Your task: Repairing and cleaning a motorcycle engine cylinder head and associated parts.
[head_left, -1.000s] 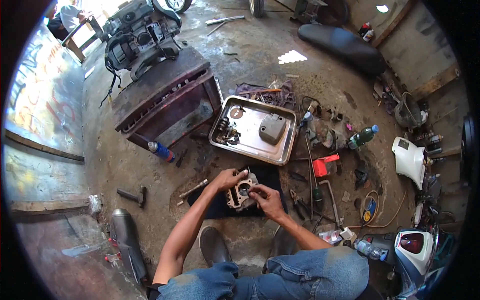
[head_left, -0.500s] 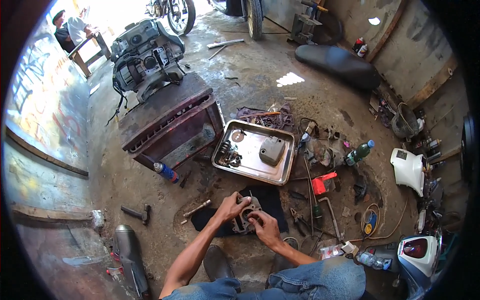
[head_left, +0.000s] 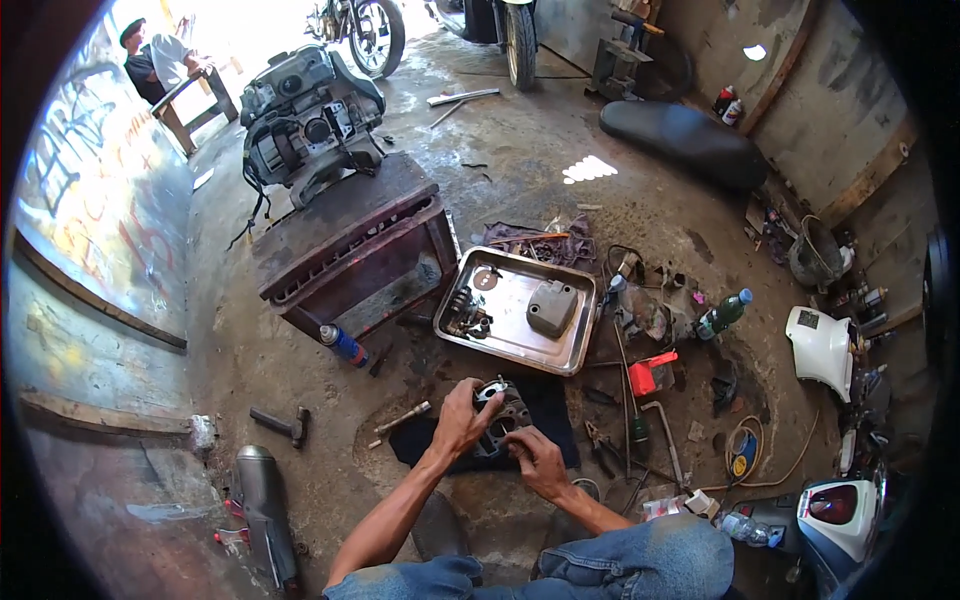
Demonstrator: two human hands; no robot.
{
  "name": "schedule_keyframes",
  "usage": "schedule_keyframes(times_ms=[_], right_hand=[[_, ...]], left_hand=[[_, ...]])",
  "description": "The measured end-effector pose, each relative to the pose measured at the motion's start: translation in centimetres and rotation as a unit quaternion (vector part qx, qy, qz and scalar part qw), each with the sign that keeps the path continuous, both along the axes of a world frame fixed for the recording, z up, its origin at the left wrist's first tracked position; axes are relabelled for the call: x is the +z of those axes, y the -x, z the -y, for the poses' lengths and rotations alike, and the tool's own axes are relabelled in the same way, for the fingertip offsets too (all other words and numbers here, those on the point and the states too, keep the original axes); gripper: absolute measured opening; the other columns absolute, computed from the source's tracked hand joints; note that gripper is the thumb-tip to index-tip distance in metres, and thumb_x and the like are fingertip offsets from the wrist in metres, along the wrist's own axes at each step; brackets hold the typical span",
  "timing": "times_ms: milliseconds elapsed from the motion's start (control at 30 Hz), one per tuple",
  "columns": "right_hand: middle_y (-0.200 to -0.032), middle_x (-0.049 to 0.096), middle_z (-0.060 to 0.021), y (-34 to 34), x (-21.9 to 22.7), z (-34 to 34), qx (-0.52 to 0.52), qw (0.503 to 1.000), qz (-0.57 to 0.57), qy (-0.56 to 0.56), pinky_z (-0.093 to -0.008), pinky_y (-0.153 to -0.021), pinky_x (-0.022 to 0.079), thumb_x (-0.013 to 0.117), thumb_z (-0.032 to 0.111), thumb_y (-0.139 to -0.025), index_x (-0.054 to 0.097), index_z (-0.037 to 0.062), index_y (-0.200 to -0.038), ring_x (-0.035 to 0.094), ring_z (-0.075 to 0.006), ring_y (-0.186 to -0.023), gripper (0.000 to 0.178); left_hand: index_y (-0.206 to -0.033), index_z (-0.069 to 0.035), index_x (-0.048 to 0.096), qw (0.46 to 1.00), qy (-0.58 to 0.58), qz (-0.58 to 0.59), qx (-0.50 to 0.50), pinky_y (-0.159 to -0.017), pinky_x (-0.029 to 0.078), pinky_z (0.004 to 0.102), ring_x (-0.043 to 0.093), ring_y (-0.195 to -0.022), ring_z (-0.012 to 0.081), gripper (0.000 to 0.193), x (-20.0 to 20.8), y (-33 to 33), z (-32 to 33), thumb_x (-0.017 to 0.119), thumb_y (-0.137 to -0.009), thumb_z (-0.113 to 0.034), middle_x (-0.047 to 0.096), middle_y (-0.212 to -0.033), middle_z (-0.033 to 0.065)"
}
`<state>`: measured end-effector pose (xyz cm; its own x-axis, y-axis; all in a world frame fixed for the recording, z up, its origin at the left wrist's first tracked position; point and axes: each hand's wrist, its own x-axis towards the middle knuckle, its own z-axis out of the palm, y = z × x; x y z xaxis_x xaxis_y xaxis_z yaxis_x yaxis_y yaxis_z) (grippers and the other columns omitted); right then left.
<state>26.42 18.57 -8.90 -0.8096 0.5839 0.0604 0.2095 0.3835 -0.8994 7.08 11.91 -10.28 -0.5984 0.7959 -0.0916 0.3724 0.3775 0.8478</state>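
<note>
A grey metal engine cylinder head (head_left: pixel 508 412) is between my hands, just above a dark cloth (head_left: pixel 556 408) spread on the floor in front of my shoes. My left hand (head_left: pixel 464 418) is closed round its left side, the thumb lying over the upper part. At its lower right edge, my right hand (head_left: pixel 541 463) is closed with fingers curled against the metal; the fingertips are partly hidden. Beyond the cloth stands a shiny metal tray (head_left: pixel 482 349) holding a grey engine cover (head_left: pixel 551 307) and several small valve-train parts (head_left: pixel 464 315).
Left of the cloth lie a socket wrench (head_left: pixel 403 417), a hammer (head_left: pixel 282 426) and an exhaust muffler (head_left: pixel 262 510). A blue spray can (head_left: pixel 343 345) stands by a wooden box (head_left: pixel 350 260) bearing an engine (head_left: pixel 312 118). To the right are pliers (head_left: pixel 600 447), a red box (head_left: pixel 652 373) and a green bottle (head_left: pixel 725 313).
The cylinder head has been tilted, so its flat face shows less. My right fingers have moved from its middle opening to its lower right edge. The whole view has shifted slightly.
</note>
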Motion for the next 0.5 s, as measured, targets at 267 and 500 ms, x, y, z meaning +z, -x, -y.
schedule_keyframes(times_ms=[267,500], right_hand=[[-0.106,0.072,-0.0123,-2.2,-3.7,1.2,-0.003,0.998,0.026,0.056,-0.0356,-0.080,0.058,0.076,0.016,-0.094,0.068,0.0018,-0.113,0.073,-0.0274,-0.096,0.025],[-0.100,0.076,-0.0087,-1.8,-4.2,3.1,-0.129,0.942,0.073,0.303,-0.0290,-0.070,0.057,0.075,0.021,-0.098,0.066,0.0001,-0.111,0.074,-0.0149,-0.085,0.026]], left_hand=[[-0.123,0.003,0.060,0.992,-0.032,-0.109,-0.045,-0.096,0.045,0.0478,0.062,-0.106,0.0383,0.051,-3.1,-2.1,1.3,0.073,-0.095,-0.037,0.064,-0.115,0.0213],[-0.131,0.000,0.058,0.994,-0.025,-0.110,-0.002,-0.094,0.045,0.0451,0.063,-0.105,0.0356,0.056,-2.4,-2.5,1.5,0.075,-0.093,-0.037,0.067,-0.116,0.0189]])
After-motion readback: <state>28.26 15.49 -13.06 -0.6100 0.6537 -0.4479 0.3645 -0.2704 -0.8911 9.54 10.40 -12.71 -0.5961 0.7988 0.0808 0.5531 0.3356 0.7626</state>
